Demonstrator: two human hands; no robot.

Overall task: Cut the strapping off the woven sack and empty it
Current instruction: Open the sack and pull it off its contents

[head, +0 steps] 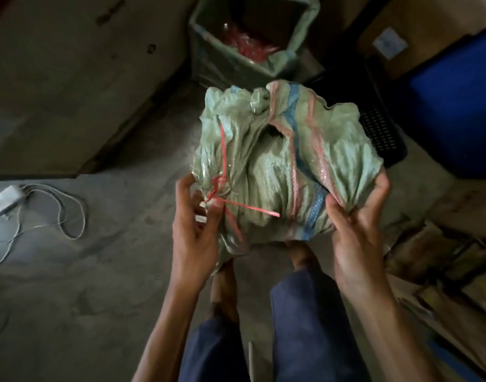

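A person standing on a concrete floor (98, 271) holds a green woven sack (269, 172) in front of the body, above bare feet. The left hand (193, 230) closes around the knotted red strapping (222, 188) at the sack's near-left side, where something small and white sits between the fingers; the right hand (357, 216) pinches a bunched corner of the fabric on the near-right.

The strapping looks uncut, with one strand running up the sack's left face and loose tails hanging near the knot. If a blade comes in here, the left fingers lie right beside the knot and could be nicked, and a cut that goes too deep could slit the weave. With only a corner gripped on the right, the bundle could slip and drop onto the feet.

What the sack contains cannot be seen. The white object in the left hand is too blurred to identify, and no cutting tool is clearly visible. Beyond the sack stands a lined bin (252, 37) with red scraps inside; a blue container (457, 111) is cut off at the right edge.
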